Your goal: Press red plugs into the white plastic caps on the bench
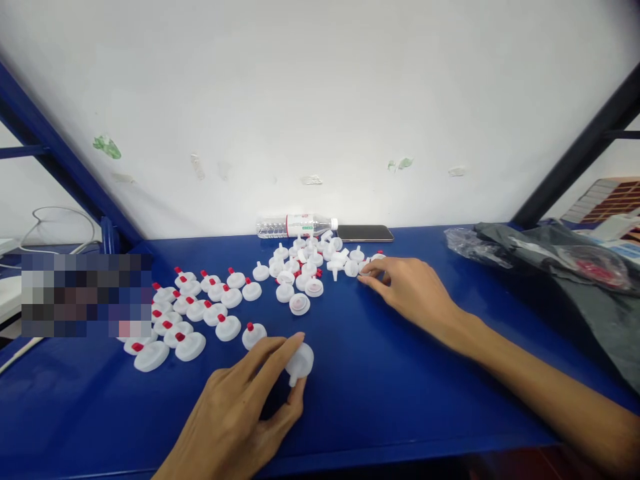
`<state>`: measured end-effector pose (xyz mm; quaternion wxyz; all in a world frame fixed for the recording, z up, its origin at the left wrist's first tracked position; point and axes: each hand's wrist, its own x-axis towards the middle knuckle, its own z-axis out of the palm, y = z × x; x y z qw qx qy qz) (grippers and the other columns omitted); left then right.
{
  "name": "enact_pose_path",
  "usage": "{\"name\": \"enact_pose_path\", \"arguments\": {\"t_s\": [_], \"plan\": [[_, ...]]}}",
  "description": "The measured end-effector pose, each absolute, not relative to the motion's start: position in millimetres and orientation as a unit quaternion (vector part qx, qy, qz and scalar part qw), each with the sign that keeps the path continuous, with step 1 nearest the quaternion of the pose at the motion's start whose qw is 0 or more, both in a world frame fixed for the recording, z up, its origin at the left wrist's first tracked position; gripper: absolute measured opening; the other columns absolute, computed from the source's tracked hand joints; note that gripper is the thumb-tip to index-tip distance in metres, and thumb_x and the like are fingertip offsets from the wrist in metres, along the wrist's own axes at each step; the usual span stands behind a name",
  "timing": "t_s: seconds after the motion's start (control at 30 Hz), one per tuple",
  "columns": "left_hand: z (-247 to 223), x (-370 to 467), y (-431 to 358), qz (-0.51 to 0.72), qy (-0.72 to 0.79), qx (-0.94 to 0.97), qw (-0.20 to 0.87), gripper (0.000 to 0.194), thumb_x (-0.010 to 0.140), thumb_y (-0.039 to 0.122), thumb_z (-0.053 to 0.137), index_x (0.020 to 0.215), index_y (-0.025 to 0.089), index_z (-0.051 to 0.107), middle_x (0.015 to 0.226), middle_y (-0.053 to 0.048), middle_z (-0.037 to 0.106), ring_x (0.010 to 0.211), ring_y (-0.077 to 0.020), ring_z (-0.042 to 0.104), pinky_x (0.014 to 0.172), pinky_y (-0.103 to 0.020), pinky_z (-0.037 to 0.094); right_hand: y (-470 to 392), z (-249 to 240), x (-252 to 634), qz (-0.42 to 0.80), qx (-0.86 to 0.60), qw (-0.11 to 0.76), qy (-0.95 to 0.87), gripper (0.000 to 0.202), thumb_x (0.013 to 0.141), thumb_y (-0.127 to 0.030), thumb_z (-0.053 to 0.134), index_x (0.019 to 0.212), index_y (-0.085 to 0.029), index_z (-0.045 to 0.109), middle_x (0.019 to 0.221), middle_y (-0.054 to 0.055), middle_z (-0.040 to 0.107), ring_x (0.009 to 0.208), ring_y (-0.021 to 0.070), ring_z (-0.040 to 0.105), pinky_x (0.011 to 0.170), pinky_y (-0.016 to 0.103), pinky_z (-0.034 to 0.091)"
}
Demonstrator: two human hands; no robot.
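My left hand (250, 393), low in the middle, pinches a white plastic disc cap with a spout (301, 362); its spout points down, with no red tip on it. My right hand (405, 283) is at the right edge of a heap of white spouted caps (305, 263). Its thumb and fingertips are drawn together beside the heap, and what lies between them is mostly hidden. Small red tips (319, 273) show among the heap. To the left, several white caps with red tips on their spouts (227, 327) lie in loose rows, one (254, 335) just behind my left hand.
A clear plastic bottle (297, 227) lies against the wall beside a dark phone (365, 233). Grey and clear plastic bags (530, 250) cover the right end of the blue table (400, 400). Blue frame posts (565, 147) rise at both sides. A white cable (65, 212) is at left.
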<state>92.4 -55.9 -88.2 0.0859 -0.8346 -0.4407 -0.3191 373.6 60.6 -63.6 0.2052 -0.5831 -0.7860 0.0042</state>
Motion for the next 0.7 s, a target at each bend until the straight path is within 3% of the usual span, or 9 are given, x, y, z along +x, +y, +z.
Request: {"name": "enact_pose_path", "arguments": {"t_s": [0.13, 0.23, 0.37, 0.47, 0.7], "plan": [[-89.6, 91.6, -56.0, -0.305, -0.446, -0.839, 0.066, 0.045, 0.097, 0.020, 0.055, 0.142, 0.026, 0.051, 0.108, -0.003, 0.070, 0.071, -0.0107, 0.070, 0.055, -0.023, 0.051, 62.1, -69.0, 374.0, -0.006, -0.575, 0.187, -0.796, 0.012, 0.096, -0.025, 0.065, 0.099, -0.028, 0.076, 0.094, -0.002, 0.079, 0.077, 0.0209, 0.072, 0.059, 0.029, 0.040], [-91.6, 92.1, -55.3, -0.306, -0.449, -0.837, 0.067, 0.039, 0.097, 0.025, 0.058, 0.137, 0.025, 0.055, 0.103, -0.002, 0.070, 0.068, -0.0126, 0.070, 0.055, -0.026, 0.052, 60.0, -65.4, 373.6, 0.012, -0.566, 0.219, -0.795, 0.011, 0.096, -0.024, 0.065, 0.097, -0.026, 0.075, 0.092, -0.001, 0.079, 0.079, 0.0230, 0.072, 0.061, 0.030, 0.044], [-93.2, 93.6, -53.2, -0.277, -0.462, -0.842, 0.040, 0.029, 0.097, 0.033, 0.060, 0.125, 0.026, 0.059, 0.101, -0.001, 0.070, 0.075, -0.0162, 0.072, 0.059, -0.030, 0.055, 43.6, -52.7, 360.3, 0.228, -0.463, 0.345, -0.784, 0.009, 0.095, -0.030, 0.069, 0.093, -0.024, 0.075, 0.090, 0.000, 0.079, 0.081, 0.0198, 0.075, 0.071, 0.029, 0.055], [-93.7, 93.2, -51.7, -0.246, -0.470, -0.848, 0.010, 0.028, 0.097, 0.033, 0.061, 0.124, 0.027, 0.060, 0.101, 0.000, 0.069, 0.078, -0.0169, 0.072, 0.061, -0.031, 0.056, 23.5, -47.8, 341.8, 0.375, -0.377, 0.386, -0.754, 0.010, 0.093, -0.032, 0.073, 0.095, -0.024, 0.076, 0.090, -0.002, 0.079, 0.080, 0.0168, 0.075, 0.073, 0.025, 0.058], [-94.2, 90.3, -50.6, -0.216, -0.463, -0.859, -0.021, 0.029, 0.099, 0.033, 0.059, 0.127, 0.026, 0.060, 0.100, -0.001, 0.068, 0.080, -0.0174, 0.071, 0.061, -0.030, 0.054, -3.7, -62.0, 315.6, 0.382, -0.284, 0.374, -0.795, 0.010, 0.094, -0.021, 0.072, 0.100, -0.025, 0.080, 0.096, -0.005, 0.080, 0.086, 0.0114, 0.074, 0.080, 0.018, 0.055]]}}
